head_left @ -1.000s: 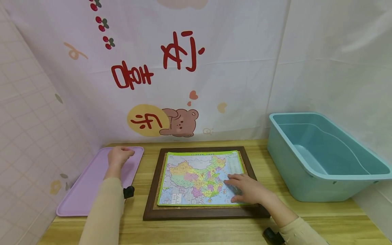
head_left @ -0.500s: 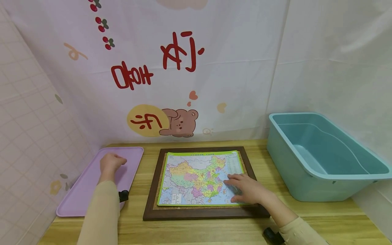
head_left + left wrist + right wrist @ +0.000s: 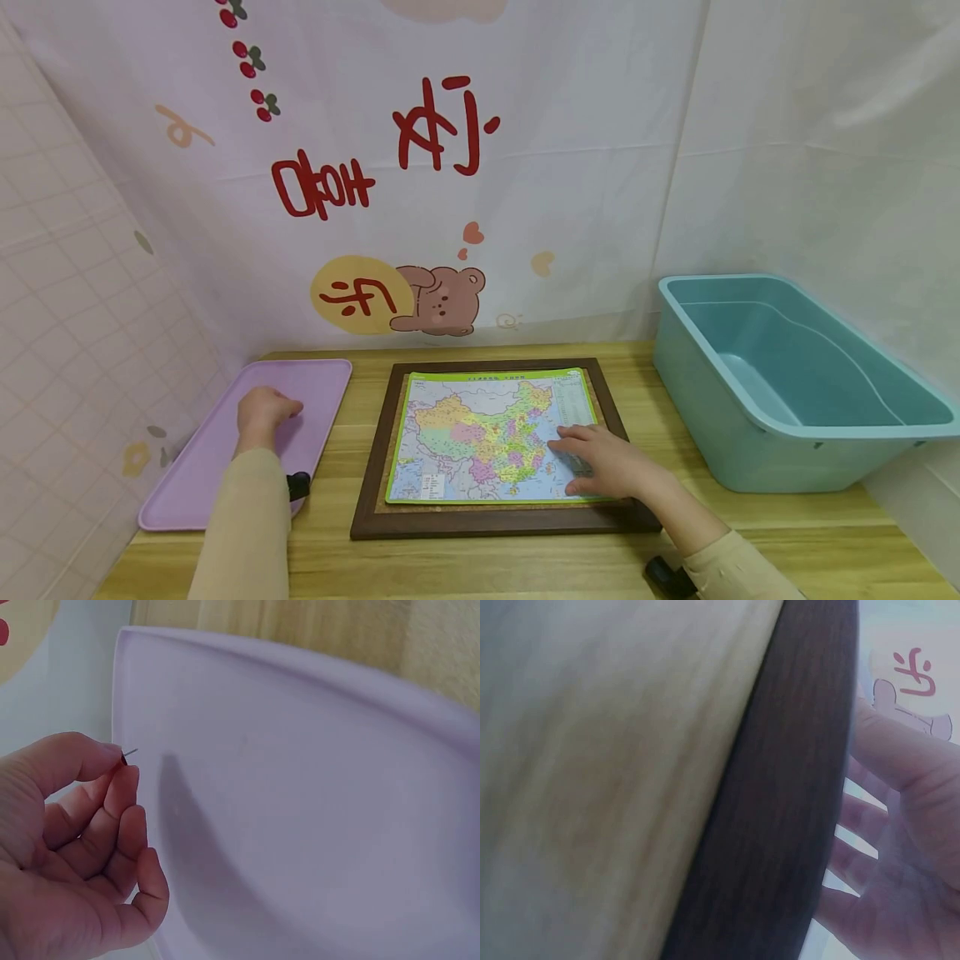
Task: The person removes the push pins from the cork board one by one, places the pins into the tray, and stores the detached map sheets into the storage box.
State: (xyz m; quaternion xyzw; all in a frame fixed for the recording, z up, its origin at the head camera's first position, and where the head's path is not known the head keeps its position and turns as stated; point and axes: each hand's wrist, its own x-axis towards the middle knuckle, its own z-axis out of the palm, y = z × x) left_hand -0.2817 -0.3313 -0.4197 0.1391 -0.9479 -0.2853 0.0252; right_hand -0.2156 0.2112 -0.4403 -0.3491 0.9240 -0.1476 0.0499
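Observation:
My left hand (image 3: 264, 417) is over the pink-purple tray (image 3: 206, 475). In the left wrist view its thumb and forefinger pinch a small pushpin (image 3: 130, 753); the thin metal point sticks out, and most of the head is hidden by the fingertips. The other fingers are curled in. A colourful map sheet (image 3: 480, 442) with a green border lies on a cork board in a dark wooden frame (image 3: 495, 523). My right hand (image 3: 611, 462) rests with spread fingers on the map's right side. Seen from the right wrist, the frame's dark edge (image 3: 780, 780) partly hides the fingers.
A light-blue plastic tub (image 3: 750, 462) stands at the right of the wooden table (image 3: 420, 567). A printed white cloth (image 3: 585, 167) hangs behind the table and along its sides.
My left hand, pinching the pushpin, has moved left and towards me over the tray. My right hand and the map have stayed in place.

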